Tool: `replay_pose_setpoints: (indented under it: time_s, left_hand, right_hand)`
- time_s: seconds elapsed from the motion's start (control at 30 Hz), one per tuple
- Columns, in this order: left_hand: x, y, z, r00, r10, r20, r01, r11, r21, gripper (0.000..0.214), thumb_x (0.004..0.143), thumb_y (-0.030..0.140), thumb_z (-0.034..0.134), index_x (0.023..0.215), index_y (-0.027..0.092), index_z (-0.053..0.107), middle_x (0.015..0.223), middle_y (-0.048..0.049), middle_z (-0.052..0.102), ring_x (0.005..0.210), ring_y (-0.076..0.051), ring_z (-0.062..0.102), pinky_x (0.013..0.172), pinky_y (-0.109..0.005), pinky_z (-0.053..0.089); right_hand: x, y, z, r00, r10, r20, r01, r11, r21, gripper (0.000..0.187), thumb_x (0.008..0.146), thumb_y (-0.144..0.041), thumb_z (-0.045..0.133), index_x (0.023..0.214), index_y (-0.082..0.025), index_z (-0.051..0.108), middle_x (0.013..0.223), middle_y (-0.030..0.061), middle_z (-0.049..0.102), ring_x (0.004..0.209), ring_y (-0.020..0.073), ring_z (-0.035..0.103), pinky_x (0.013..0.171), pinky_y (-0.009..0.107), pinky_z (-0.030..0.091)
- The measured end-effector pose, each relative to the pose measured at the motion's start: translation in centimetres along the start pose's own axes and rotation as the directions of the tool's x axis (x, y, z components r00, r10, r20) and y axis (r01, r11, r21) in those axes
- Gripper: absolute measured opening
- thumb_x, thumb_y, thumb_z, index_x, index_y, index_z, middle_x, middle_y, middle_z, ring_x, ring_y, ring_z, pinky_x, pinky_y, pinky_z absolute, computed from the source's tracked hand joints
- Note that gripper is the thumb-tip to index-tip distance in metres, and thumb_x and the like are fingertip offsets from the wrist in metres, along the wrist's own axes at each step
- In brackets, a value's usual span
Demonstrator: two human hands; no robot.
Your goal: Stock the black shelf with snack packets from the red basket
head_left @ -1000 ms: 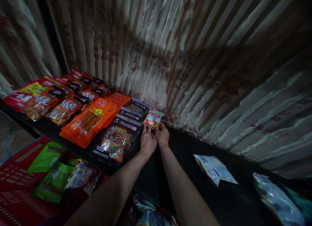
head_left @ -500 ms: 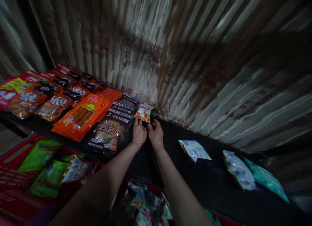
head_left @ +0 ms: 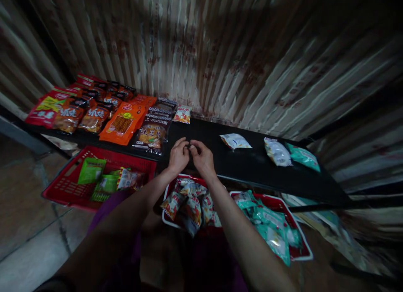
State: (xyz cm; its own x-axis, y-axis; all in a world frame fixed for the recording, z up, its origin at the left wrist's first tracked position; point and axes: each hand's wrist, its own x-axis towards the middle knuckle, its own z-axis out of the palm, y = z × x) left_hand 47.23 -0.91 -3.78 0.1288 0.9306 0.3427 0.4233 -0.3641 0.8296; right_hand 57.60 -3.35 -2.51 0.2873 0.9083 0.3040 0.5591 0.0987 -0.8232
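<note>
Over the front part of the black shelf (head_left: 208,136), my left hand (head_left: 179,155) and my right hand (head_left: 202,158) are close together, fingertips facing each other. Their fingers are loosely bent and apart, and I see nothing held in either. Behind them, a small white and orange snack bag (head_left: 181,114) lies at the back of the shelf by the wrapped wall. Dark packs of potato slices (head_left: 150,134) lie just left of that bag. Below my hands, a red basket with a white rim (head_left: 164,214) holds several similar white and orange snack bags (head_left: 192,206).
Orange packs (head_left: 121,124), black-and-orange packs (head_left: 94,117) and red packs (head_left: 44,109) fill the shelf's left end. White bags (head_left: 235,140) and a teal bag (head_left: 304,156) lie rightward. A red basket (head_left: 63,195) holds green packs; another basket (head_left: 307,256) holds teal bags.
Both hands have drawn back from the small white and orange bag toward the shelf's front, leaving it at the back. The view has pulled back, showing more of the baskets and floor.
</note>
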Motion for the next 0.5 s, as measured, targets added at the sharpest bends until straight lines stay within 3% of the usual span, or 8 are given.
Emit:
replay_pose_setpoints:
  time_s: [0.17,0.27,0.33,0.5]
  left_hand:
    - [-7.0,0.2,-1.6,0.995,0.008,0.104,-0.009,1.000,0.015,0.033,0.081,0.004,0.041,0.099,0.016,0.066,0.119,-0.0077,0.062,0.112,-0.015,0.057,0.103,-0.027,0.041]
    - [-10.1,-1.0,-1.6,0.951,-0.067,0.302,0.039,0.994,0.098,0.034,0.080,0.005,0.043,0.104,0.016,0.065,0.115,-0.0074,0.065,0.109,-0.015,0.058,0.101,-0.028,0.042]
    - [-11.3,-2.2,-1.3,0.883,-0.142,0.447,0.067,0.982,0.179,0.036,0.081,0.007,0.044,0.108,0.017,0.064,0.114,-0.0070,0.065,0.107,-0.016,0.059,0.099,-0.030,0.043]
    - [-12.2,-5.1,0.4,0.818,-0.241,0.521,0.114,0.958,0.264,0.035,0.077,0.005,0.046,0.104,0.017,0.066,0.106,-0.0105,0.069,0.101,-0.021,0.064,0.092,-0.033,0.047]
  right_hand:
    - [-8.4,-0.1,-1.3,0.998,0.014,0.068,-0.010,0.998,-0.056,0.025,0.084,-0.024,0.049,0.101,-0.022,0.067,0.103,0.0042,0.070,0.096,0.0185,0.063,0.091,0.033,0.047]
    - [-11.9,1.4,-1.3,0.989,0.062,0.136,-0.030,0.974,-0.225,0.027,0.082,-0.018,0.050,0.102,-0.020,0.067,0.104,0.0071,0.070,0.097,0.0204,0.063,0.092,0.035,0.047]
    - [-13.2,2.9,-1.4,0.980,0.082,0.179,-0.017,0.941,-0.337,0.030,0.081,-0.014,0.050,0.105,-0.019,0.067,0.107,0.0085,0.069,0.099,0.0217,0.062,0.093,0.037,0.046]
    - [-13.7,7.5,-1.8,0.959,0.088,0.268,0.060,0.865,-0.497,0.040,0.078,-0.009,0.051,0.115,-0.018,0.063,0.119,0.0104,0.064,0.114,0.0247,0.055,0.101,0.041,0.040]
